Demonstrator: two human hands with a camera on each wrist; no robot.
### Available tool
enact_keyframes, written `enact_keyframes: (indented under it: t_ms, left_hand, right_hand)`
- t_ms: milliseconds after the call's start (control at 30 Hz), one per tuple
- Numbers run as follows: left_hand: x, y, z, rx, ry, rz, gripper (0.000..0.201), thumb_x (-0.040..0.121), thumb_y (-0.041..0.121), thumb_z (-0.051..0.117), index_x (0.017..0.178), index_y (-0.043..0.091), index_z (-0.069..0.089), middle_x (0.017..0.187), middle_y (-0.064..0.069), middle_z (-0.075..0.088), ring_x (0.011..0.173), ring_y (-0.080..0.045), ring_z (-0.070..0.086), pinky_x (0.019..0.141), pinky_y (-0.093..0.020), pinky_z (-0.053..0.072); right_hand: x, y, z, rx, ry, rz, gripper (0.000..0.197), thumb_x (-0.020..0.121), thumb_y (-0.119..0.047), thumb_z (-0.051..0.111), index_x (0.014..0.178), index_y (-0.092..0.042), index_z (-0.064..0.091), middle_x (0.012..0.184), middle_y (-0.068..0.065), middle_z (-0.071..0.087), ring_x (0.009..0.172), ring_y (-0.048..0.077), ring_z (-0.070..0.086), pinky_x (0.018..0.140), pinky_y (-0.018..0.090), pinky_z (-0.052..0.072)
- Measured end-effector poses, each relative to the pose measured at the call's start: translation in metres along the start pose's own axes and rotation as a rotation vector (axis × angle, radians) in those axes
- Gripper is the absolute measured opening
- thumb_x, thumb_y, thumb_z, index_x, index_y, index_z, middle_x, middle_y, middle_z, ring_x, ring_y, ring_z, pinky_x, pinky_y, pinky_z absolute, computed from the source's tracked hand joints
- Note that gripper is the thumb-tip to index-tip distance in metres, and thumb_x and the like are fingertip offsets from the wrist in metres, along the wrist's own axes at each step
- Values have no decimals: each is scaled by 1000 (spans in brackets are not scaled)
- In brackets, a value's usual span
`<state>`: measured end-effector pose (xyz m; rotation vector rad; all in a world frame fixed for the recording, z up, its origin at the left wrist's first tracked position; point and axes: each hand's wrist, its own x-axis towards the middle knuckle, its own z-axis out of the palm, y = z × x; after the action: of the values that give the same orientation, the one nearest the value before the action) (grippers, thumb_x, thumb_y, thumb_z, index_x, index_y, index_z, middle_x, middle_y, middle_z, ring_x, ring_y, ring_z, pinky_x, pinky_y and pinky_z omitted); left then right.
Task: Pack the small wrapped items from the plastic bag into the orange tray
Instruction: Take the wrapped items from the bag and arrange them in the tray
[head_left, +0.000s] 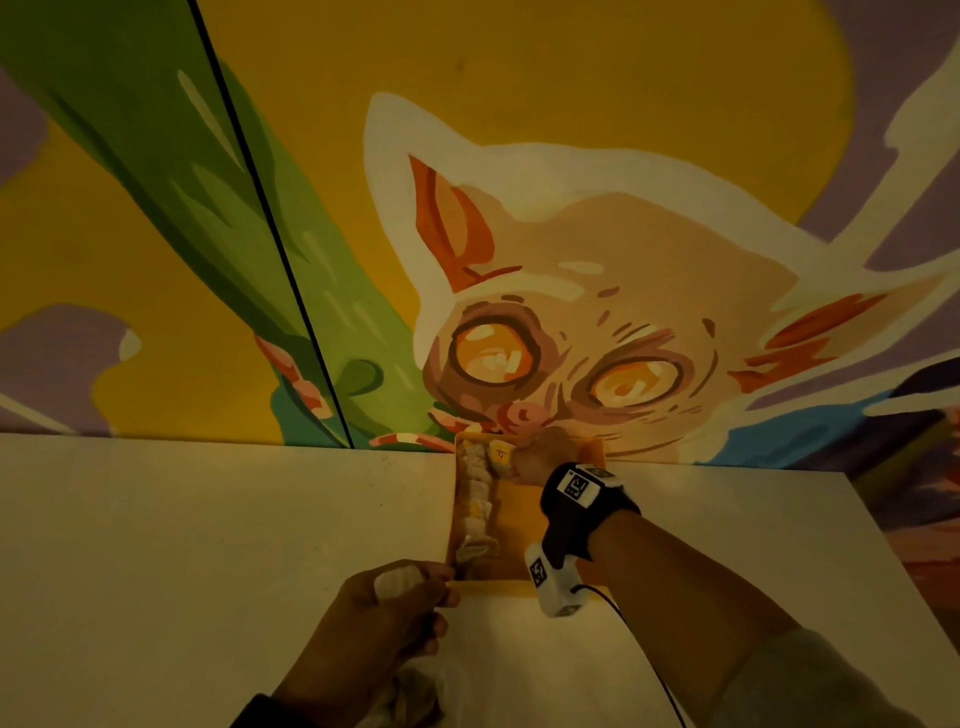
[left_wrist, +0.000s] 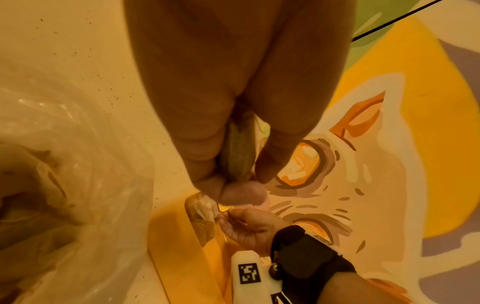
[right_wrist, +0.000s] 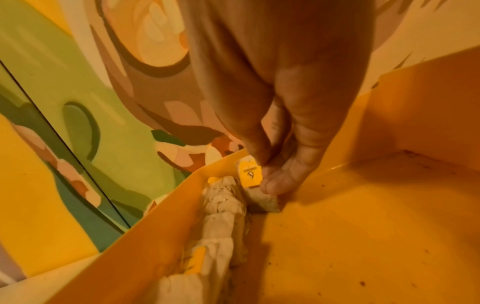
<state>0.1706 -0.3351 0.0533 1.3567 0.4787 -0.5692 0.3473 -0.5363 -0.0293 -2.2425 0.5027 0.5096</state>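
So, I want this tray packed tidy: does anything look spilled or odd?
Dark specks lie scattered on the bare floor of the orange tray, like spilled crumbs. Otherwise the wrapped items sit in a row along one wall.

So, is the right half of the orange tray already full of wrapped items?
No: in the right wrist view the orange tray floor is bare there; the wrapped items line only its left wall.
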Motion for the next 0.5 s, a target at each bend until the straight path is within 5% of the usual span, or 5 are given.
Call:
enact_keyframes:
  t_ms: [100, 200, 300, 400, 500]
  left_hand:
    - [1, -1, -1, 19, -8, 1, 15, 93, 0, 55, 93, -3, 70, 77, -19, 70, 58, -24, 59, 50, -28, 49]
    - [2, -3, -3, 32, -10, -2, 15, 93, 1, 56, 93, -3, 71, 78, -20, 70, 61, -26, 59, 52, -29, 49]
    - [3, -4, -2, 37, -16, -14, 14, 92, 1, 57, 96, -3, 70, 80, -20, 71, 62, -27, 60, 53, -30, 50]
    - [3, -3, 0, 41, -20, -22, 14, 93, 2, 57, 97, -3, 69, 81, -19, 71, 62, -27, 62, 54, -30, 52]
    - [2, -2, 0, -7, -3, -30, 15, 94, 4, 56, 99, -1, 69, 83, -19, 72, 66, -27, 65, 58, -31, 55]
  right_hand:
    - [-7, -7, 0, -109, 34, 19, 20, 84, -26, 64, 78, -7, 66, 98, 12, 72, 92, 26, 69, 82, 36, 57]
    - [-11, -9, -1, -217, 38, -9, 29, 89, -28, 60, 69, -8, 60, 89, 12, 64, 84, 23, 61, 74, 32, 49]
    - [-16, -9, -2, -181, 55, 4, 19, 90, -21, 59, 87, -4, 65, 99, 13, 64, 98, 26, 61, 82, 33, 52]
    - [-14, -8, -2, -95, 40, -12, 25, 83, -16, 60, 61, -15, 48, 78, 7, 54, 82, 22, 54, 58, 28, 42]
    - [-18, -6, -5, 127, 74, 10, 23, 71, -10, 59, 57, -19, 43, 76, 7, 54, 81, 29, 61, 63, 34, 50]
